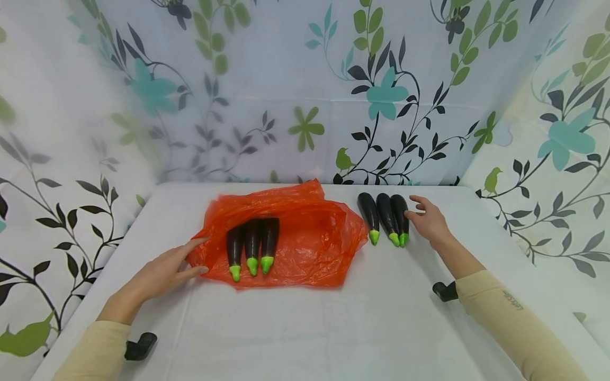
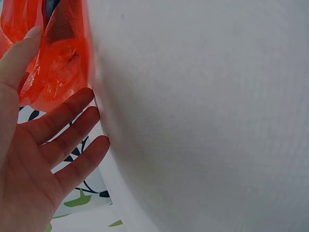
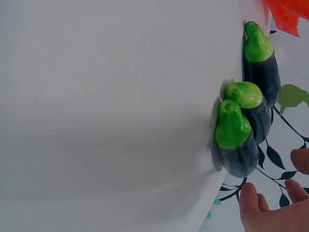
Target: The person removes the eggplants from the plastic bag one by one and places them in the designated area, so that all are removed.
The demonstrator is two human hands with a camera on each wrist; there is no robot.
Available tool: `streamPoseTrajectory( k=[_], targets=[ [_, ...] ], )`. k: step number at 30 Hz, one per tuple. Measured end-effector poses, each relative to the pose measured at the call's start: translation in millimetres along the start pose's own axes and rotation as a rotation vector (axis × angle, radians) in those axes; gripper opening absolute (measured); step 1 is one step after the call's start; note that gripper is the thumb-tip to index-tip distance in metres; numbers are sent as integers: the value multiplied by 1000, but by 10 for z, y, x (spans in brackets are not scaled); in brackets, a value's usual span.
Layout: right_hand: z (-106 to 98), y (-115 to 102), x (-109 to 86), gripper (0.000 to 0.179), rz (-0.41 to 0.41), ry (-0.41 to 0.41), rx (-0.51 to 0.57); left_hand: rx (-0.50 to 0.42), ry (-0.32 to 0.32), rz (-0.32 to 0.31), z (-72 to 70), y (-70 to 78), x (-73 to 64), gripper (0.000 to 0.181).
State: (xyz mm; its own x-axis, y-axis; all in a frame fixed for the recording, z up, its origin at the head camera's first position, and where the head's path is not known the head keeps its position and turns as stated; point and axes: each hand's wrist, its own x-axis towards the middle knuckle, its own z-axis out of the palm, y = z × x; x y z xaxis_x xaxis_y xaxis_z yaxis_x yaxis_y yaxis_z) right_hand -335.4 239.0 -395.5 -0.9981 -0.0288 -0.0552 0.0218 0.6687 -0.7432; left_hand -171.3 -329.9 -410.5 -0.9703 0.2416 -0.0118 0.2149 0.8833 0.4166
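Note:
A crumpled red plastic bag [image 1: 305, 254] lies on the table with its mouth toward me. Three dark eggplants [image 1: 251, 246] with bright green stem ends are side by side in its mouth. At the bag's left edge is my left hand [image 1: 162, 270], its fingers extended and its thumb apart, touching the plastic. In the left wrist view, part of that hand is hidden by the bag. Three more eggplants [image 1: 385, 217] lie in a row right of the bag. My right hand [image 1: 431, 219] is beside the rightmost eggplant [image 3: 239, 150], fingers loosely bent, holding nothing.
The white-covered table [image 1: 305, 333] extends toward me in front of the bag. A patterned cloth [image 1: 286, 79] with leaves and flowers hangs behind it and along both sides. Black wrist devices [image 1: 141, 346] stick out by the sleeves.

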Motion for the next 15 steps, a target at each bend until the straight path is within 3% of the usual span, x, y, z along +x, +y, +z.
streamPoseTrajectory(
  k=[6, 15],
  targets=[
    [25, -89, -59, 62, -2, 55, 79, -4, -7, -14, -5, 16, -4, 75],
    [159, -296, -209, 63, -43, 24, 121, -4, -6, -15, 6, 12, -4, 76]
  ],
)
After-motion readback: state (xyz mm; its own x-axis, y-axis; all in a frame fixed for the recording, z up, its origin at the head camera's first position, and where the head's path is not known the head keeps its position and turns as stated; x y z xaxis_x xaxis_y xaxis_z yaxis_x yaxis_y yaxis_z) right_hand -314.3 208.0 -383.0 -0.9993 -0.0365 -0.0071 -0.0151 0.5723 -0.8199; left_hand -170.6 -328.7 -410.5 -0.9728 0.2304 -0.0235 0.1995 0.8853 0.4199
